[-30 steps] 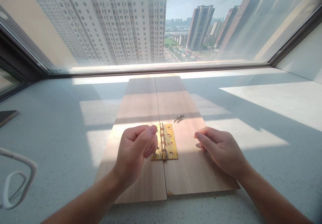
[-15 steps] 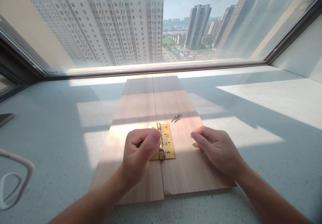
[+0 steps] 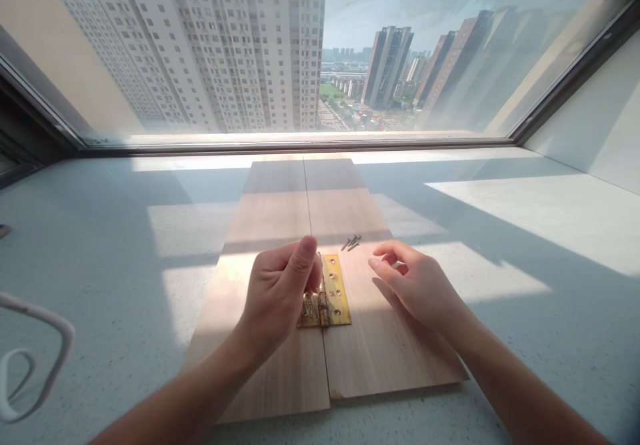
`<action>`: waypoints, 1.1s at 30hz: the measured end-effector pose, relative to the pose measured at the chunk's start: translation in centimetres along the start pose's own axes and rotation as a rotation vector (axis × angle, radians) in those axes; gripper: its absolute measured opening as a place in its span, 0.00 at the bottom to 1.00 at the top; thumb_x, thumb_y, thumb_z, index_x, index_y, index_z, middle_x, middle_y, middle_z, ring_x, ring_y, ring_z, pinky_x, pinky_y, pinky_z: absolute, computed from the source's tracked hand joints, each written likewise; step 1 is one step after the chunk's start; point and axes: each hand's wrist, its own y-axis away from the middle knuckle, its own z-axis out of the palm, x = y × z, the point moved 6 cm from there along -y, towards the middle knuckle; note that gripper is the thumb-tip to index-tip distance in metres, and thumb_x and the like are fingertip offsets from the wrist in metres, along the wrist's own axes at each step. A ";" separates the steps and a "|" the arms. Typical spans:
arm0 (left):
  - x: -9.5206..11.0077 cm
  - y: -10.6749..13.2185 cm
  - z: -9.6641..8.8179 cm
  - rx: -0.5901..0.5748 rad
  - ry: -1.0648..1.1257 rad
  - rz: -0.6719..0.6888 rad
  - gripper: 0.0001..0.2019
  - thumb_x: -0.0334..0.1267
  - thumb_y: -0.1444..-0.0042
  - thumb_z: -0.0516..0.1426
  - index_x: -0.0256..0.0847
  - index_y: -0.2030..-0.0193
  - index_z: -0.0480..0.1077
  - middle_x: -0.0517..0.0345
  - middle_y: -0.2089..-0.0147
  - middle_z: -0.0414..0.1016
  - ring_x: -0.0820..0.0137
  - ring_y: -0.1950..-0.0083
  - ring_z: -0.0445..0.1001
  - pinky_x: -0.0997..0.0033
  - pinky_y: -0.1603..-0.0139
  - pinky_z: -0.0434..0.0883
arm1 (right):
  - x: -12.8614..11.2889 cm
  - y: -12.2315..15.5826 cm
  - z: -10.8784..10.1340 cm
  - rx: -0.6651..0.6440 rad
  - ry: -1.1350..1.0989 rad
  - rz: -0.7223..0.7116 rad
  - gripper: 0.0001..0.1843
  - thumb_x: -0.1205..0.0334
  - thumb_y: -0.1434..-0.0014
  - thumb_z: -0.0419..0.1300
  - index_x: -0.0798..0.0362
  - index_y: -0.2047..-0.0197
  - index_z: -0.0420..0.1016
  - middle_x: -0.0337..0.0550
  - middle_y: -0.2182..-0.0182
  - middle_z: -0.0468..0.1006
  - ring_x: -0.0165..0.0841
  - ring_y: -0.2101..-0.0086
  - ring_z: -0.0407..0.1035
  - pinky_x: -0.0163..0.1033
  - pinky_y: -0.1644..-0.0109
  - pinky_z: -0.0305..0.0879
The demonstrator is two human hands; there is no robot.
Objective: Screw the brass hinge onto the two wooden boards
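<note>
My left hand [image 3: 280, 285] is curled closed with the thumb on top, over the left leaf of a brass hinge [image 3: 340, 291]. Something may be inside these fingers, but they hide it. The hinge lies across the seam between two wooden boards, its right leaf with screw holes showing. Right of the hinge, my right hand [image 3: 413, 281] hovers above the right board [image 3: 380, 351], thumb and index finger slightly apart and nothing visible between them. Several screws [image 3: 351, 242] lie on that board just beyond the hinge. The left board [image 3: 270, 198] is partly covered by my left hand and forearm.
The boards rest on a pale speckled sill [image 3: 115, 265] with sun and shadow across it. A white looped cable or handle [image 3: 55, 318] stands at the left edge. Beyond is a framed window [image 3: 300, 146] with tall buildings outside.
The view has tilted up slightly. My left thumb has risen, and the dark thing seen in that fist no longer shows. My right thumb and index finger have parted a little.
</note>
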 end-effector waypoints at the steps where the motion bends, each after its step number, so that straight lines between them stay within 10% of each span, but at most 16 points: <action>1: 0.2 0.2 0.0 0.039 -0.037 -0.037 0.27 0.54 0.35 0.52 0.39 0.81 0.63 0.61 0.82 0.62 0.76 0.78 0.60 0.74 0.76 0.57 | -0.2 -0.7 0.1 0.002 0.058 0.034 0.18 0.44 0.41 0.56 0.49 0.59 0.75 0.40 0.69 0.78 0.35 0.72 0.71 0.40 0.67 0.63; 6: 0.2 0.9 0.6 0.128 0.142 -0.118 0.23 0.51 0.35 0.52 0.40 0.77 0.56 0.67 0.81 0.53 0.78 0.79 0.52 0.78 0.79 0.53 | -1.5 -3.3 1.2 -0.023 0.273 0.114 0.21 0.39 0.47 0.57 0.49 0.64 0.73 0.41 0.70 0.77 0.37 0.70 0.70 0.39 0.70 0.58; 16: -1.0 -0.2 0.8 -0.084 0.416 -0.201 0.25 0.51 0.44 0.60 0.40 0.80 0.53 0.70 0.83 0.48 0.82 0.82 0.45 0.79 0.82 0.44 | -1.9 -3.7 2.3 0.024 0.326 0.080 0.14 0.46 0.46 0.58 0.48 0.66 0.71 0.38 0.70 0.77 0.37 0.69 0.69 0.40 0.68 0.56; 23: -0.3 -2.0 -2.6 0.083 0.522 -0.131 0.26 0.52 0.44 0.60 0.40 0.81 0.51 0.70 0.85 0.45 0.81 0.83 0.43 0.76 0.82 0.41 | -1.9 -4.2 2.6 0.003 0.227 -0.031 0.12 0.49 0.44 0.57 0.48 0.70 0.71 0.38 0.71 0.77 0.35 0.70 0.69 0.39 0.66 0.59; 29: -0.4 -3.8 -6.9 0.320 0.247 -0.114 0.21 0.43 0.42 0.56 0.41 0.80 0.51 0.69 0.82 0.47 0.78 0.81 0.45 0.75 0.80 0.44 | -2.3 -4.2 2.2 -0.073 0.155 -0.112 0.13 0.48 0.44 0.57 0.49 0.67 0.74 0.39 0.70 0.78 0.35 0.71 0.70 0.39 0.68 0.62; 33: 1.1 -4.2 -7.2 0.236 -0.421 0.023 0.17 0.42 0.43 0.56 0.40 0.79 0.57 0.66 0.81 0.55 0.76 0.78 0.54 0.73 0.75 0.53 | -2.8 -4.4 0.6 -0.156 0.130 -0.149 0.15 0.49 0.42 0.56 0.50 0.65 0.78 0.39 0.74 0.78 0.32 0.77 0.68 0.38 0.73 0.61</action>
